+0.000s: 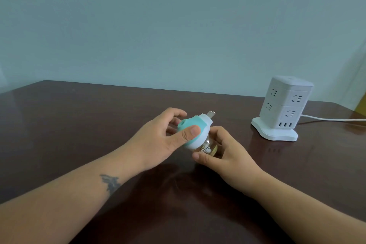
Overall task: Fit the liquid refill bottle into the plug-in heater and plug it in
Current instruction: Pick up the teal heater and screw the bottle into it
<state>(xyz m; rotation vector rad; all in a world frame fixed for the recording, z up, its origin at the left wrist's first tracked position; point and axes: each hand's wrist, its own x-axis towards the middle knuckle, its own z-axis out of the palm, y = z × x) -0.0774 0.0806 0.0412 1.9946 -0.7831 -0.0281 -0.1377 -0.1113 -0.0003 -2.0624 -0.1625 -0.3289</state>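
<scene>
Forearms cross dark table (79,117); hands grip heater (195,128), bottle (210,147).

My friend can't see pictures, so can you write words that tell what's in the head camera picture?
Two bare hands hold a teal-and-white plug-in heater above a dark table: left hand on the heater, right hand on the clear refill bottle under it. A white socket tower stands apart at right.

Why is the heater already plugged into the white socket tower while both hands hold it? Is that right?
Not quite. The heater is not plugged in: the head view shows its prongs bare in the air, apart from the socket tower standing to the right on the table. The rest holds: the left hand grips the heater and the right hand holds the bottle under it.
</scene>
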